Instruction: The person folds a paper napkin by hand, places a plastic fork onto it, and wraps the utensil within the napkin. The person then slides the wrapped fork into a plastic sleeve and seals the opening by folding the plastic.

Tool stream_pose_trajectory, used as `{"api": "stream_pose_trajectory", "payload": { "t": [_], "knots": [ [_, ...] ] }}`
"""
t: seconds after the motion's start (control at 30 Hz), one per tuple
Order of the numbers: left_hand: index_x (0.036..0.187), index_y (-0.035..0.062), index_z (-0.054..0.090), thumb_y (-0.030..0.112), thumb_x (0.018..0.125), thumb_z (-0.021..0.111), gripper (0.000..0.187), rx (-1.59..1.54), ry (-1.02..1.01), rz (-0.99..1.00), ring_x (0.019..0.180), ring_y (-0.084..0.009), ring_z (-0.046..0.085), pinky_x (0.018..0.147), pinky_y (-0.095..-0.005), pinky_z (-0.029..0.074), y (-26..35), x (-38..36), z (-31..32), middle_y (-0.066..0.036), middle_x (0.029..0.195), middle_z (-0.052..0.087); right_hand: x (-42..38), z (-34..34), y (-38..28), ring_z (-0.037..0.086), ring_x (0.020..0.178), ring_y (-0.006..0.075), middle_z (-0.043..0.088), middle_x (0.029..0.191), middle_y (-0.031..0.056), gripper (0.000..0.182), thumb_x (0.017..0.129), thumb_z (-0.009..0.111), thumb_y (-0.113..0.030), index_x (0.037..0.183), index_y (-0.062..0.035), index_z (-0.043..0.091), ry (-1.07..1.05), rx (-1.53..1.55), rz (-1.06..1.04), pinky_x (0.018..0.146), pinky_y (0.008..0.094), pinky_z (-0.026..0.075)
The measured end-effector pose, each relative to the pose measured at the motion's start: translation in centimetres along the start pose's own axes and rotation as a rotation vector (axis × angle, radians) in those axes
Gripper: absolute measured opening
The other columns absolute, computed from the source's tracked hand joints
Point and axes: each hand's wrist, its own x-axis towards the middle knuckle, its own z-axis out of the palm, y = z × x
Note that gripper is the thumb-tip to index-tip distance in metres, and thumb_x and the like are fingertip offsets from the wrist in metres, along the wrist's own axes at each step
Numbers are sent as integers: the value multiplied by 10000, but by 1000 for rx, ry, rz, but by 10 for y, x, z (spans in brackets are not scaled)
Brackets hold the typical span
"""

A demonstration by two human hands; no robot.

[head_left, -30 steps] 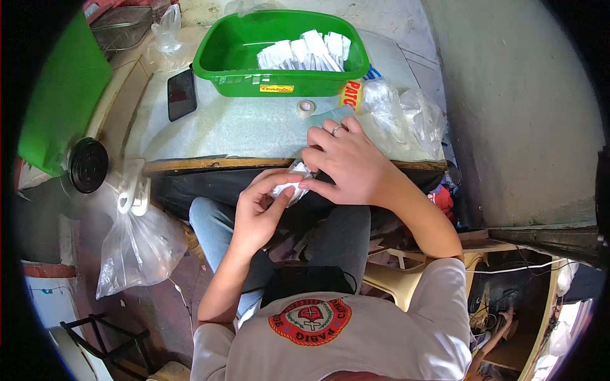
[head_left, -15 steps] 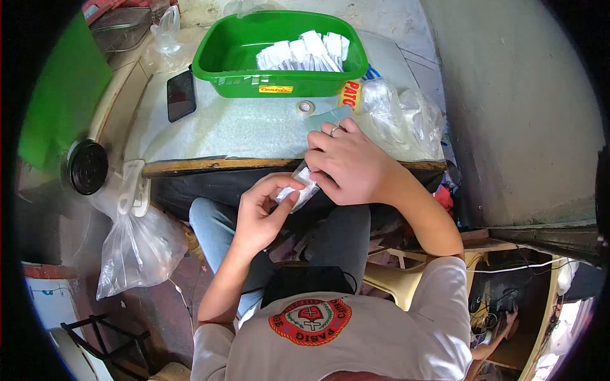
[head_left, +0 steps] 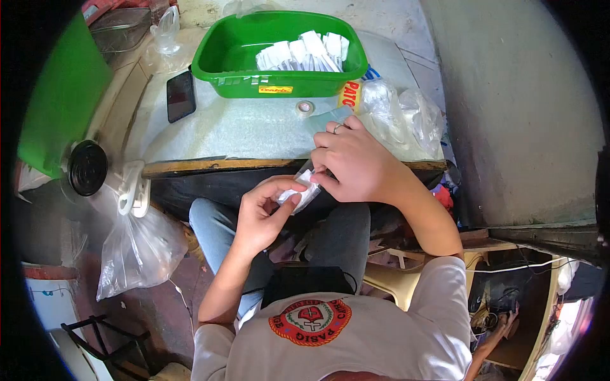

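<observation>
Over my lap, just in front of the table's edge, is a small clear plastic packet [head_left: 297,198] with something white inside. My left hand [head_left: 267,206] pinches its lower left side between thumb and fingers. At the packet's upper end, my right hand [head_left: 352,159] has thumb and forefinger closed on the plastic; its other fingers are curled, and one wears a ring. Partly behind that hand, a pale greenish sheet or pouch [head_left: 332,119] lies on the table. A small roll of tape [head_left: 305,108] rests nearby.
A green basin [head_left: 235,82] holding several white packets [head_left: 305,54] stands at the back of the table. Left of it lies a phone [head_left: 181,96]; on the right are clear plastic bags [head_left: 387,108]. A fan [head_left: 88,168] and a hanging plastic bag [head_left: 143,254] are at left. Another person's hand [head_left: 506,324] shows lower right.
My right hand has shifted slightly right and up at the packet's upper end. My left hand keeps its pinch, nearly still. The other person's hand at lower right has moved a little.
</observation>
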Motion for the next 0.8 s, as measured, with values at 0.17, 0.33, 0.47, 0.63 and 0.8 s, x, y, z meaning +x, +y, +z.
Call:
{"api": "stream_pose_trajectory", "payload": {
  "t": [0.17, 0.33, 0.47, 0.63, 0.8],
  "knots": [
    [1063, 1, 686, -100, 893, 596, 218, -123, -27, -1, 999, -96, 587, 804, -212, 457, 1, -1, -3, -69, 1121, 640, -1, -10, 9, 534, 816, 263, 517, 776, 56, 362, 732, 770, -367, 674, -111, 520, -30, -46, 91, 795, 384, 342],
    [1066, -5, 679, -99, 894, 598, 212, -156, -43, -66, 1033, -118, 594, 847, -236, 464, -1, -3, -5, -76, 1121, 644, -8, -11, 18, 527, 817, 266, 501, 776, 54, 361, 736, 775, -350, 723, -118, 499, 9, -7, 76, 766, 373, 334],
    [1078, -12, 659, -76, 909, 584, 195, -269, -64, -113, 1015, -136, 622, 844, -251, 477, -5, -2, -8, -94, 1100, 649, -9, -21, 8, 551, 914, 266, 566, 915, 50, 246, 748, 771, -258, 867, -123, 604, 102, 67, 58, 820, 393, 367],
    [1121, -8, 600, 14, 961, 524, 178, -575, -111, -271, 980, -244, 679, 833, -289, 513, -6, -2, -15, -141, 1057, 658, -26, -2, -13, 552, 1101, 258, 602, 1157, 47, 307, 764, 751, -201, 1057, -153, 673, 149, 124, -47, 988, 446, 360],
    [1152, -6, 578, 42, 972, 518, 196, -697, -171, -365, 1020, -284, 672, 840, -317, 526, -10, -4, -19, -157, 1126, 634, -41, 26, -13, 568, 1161, 214, 627, 1216, 7, 308, 791, 713, -134, 1098, -151, 696, 162, 67, -37, 1092, 496, 335]
  ]
}}
